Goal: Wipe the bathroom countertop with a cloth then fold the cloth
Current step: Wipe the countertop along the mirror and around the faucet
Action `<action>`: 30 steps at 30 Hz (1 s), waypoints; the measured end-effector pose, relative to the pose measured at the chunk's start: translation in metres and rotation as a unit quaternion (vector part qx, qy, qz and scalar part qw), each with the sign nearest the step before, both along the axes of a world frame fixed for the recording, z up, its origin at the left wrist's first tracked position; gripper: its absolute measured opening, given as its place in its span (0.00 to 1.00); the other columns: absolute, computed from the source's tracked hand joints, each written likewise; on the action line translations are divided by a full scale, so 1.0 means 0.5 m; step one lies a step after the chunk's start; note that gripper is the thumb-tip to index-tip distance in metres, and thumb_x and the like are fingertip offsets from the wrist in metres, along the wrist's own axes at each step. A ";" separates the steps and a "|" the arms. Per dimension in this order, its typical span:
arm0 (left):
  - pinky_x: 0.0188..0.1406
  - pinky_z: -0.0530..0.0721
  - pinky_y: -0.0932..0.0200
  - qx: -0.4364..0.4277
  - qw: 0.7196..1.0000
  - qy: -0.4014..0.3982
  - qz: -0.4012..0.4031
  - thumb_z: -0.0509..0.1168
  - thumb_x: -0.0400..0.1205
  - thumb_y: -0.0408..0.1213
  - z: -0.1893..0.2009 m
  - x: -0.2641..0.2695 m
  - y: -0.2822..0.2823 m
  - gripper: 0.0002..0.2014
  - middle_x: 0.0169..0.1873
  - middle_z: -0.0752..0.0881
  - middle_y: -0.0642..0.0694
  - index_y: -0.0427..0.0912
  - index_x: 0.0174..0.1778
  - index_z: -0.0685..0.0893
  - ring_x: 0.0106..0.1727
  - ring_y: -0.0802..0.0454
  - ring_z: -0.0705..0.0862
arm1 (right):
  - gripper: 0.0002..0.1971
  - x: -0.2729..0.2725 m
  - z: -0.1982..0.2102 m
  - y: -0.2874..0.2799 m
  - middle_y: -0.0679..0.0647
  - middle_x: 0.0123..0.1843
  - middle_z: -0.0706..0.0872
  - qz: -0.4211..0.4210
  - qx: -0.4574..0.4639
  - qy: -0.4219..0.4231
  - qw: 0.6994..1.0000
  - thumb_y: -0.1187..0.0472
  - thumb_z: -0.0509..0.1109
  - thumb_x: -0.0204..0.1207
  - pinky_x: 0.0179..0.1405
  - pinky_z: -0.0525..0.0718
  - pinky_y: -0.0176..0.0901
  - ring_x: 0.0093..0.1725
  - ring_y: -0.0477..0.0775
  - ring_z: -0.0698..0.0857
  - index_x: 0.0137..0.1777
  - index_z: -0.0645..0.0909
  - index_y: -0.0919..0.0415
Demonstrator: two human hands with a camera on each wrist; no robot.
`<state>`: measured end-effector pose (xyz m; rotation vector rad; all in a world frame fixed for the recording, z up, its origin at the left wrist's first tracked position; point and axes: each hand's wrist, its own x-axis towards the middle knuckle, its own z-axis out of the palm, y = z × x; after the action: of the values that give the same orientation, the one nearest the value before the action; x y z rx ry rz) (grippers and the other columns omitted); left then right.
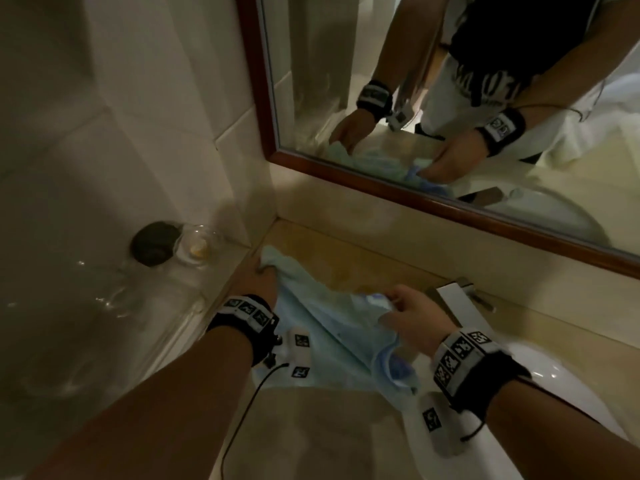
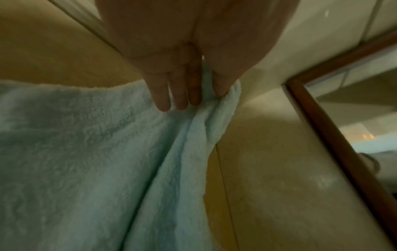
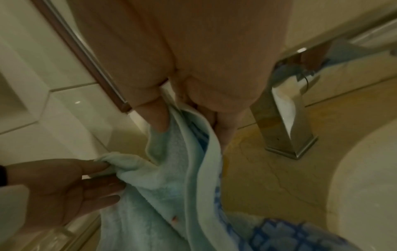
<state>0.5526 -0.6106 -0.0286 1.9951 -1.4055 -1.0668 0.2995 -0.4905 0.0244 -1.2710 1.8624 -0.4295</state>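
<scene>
Right hand (image 1: 412, 317) pinches cloth (image 1: 322, 341) edge near faucet (image 1: 457, 299). Left hand (image 1: 258, 278) pinches far corner by wall. Cloth half-lifted, rest on tabletop (image 1: 363, 268). Judged: folding begun. Next: bring held corners onto opposite edge, align, flatten.

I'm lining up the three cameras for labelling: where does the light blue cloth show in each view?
Head: cloth lower centre, stretched between both hands.
Left wrist: cloth fills the lower left, below the fingers.
Right wrist: cloth centre to bottom.
Shared landmark: the mirror's wooden frame.
</scene>
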 end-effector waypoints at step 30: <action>0.52 0.90 0.44 0.263 0.908 0.305 0.114 0.71 0.82 0.47 -0.077 -0.053 -0.135 0.17 0.42 0.86 0.35 0.33 0.45 0.84 0.43 0.40 0.86 | 0.07 0.052 -0.097 -0.155 0.55 0.57 0.80 0.145 0.097 0.201 0.964 0.57 0.61 0.82 0.49 0.80 0.48 0.53 0.57 0.82 0.57 0.71 0.55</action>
<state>0.5262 -0.6781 -0.0671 1.8289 -0.5734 -1.8846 0.3256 -0.5677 -0.0244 -1.5460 1.9404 0.1798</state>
